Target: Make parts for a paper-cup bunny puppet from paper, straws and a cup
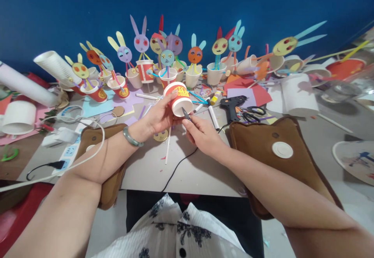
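My left hand (160, 115) is wrapped round a red paper cup (177, 91) with yellow print. The cup is tilted, its white base turned towards me. In my right hand (203, 131) is a dark, pen-like pointed tool (186, 113), gripped between thumb and fingers; its tip is at the cup's base, and I cannot tell whether it has pierced it. Blue strips (200, 96) show just right of the cup. A round yellow paper face (161, 135) and a thin white stick (168, 149) lie on the table below my hands.
Paper-cup rabbits (195, 55) stand in a row by the blue wall. A black glue gun (232, 108) and scissors (254, 114) lie to the right, near a brown cushion-like pad (263, 164). A power strip (68, 152) with white cables is at left.
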{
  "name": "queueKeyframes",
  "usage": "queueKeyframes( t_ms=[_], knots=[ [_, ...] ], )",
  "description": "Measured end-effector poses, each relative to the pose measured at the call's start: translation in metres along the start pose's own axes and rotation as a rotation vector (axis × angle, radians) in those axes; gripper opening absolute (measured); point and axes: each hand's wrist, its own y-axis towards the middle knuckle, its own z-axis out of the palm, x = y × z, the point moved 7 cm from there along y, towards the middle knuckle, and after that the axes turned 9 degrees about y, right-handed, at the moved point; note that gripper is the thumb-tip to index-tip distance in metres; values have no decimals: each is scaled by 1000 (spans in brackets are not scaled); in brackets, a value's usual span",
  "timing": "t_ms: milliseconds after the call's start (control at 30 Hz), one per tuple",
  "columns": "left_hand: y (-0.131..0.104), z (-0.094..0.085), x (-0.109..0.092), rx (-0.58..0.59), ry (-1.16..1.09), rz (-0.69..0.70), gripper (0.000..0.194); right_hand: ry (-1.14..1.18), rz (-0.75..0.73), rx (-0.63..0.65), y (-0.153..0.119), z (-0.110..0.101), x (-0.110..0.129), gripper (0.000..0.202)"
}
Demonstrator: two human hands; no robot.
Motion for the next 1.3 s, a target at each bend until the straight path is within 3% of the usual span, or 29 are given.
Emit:
queueKeyframes(
  t_ms=[467, 767, 967, 1067, 1233, 1300],
  knots=[
    [-11, 1, -15, -81, 39, 100, 37, -56, -20, -20, -1, -3, 2, 42],
    [-11, -2, -14, -103, 52, 89, 36, -311, -162, -80, -1, -11, 15, 32],
    [-17, 4, -22, -125, 130, 221, 41, -429, -172, -144, -1, -18, 15, 34],
    [-21, 7, -24, -145, 188, 277, 46, -292, -116, -106, 1, -15, 11, 34],
    [-22, 6, -25, -168, 220, 340, 46, 202, 182, 122, 1, 6, -7, 38],
    [-21, 6, -24, -160, 229, 347, 45, 157, 155, 109, 1, 3, -5, 37]
  ],
)
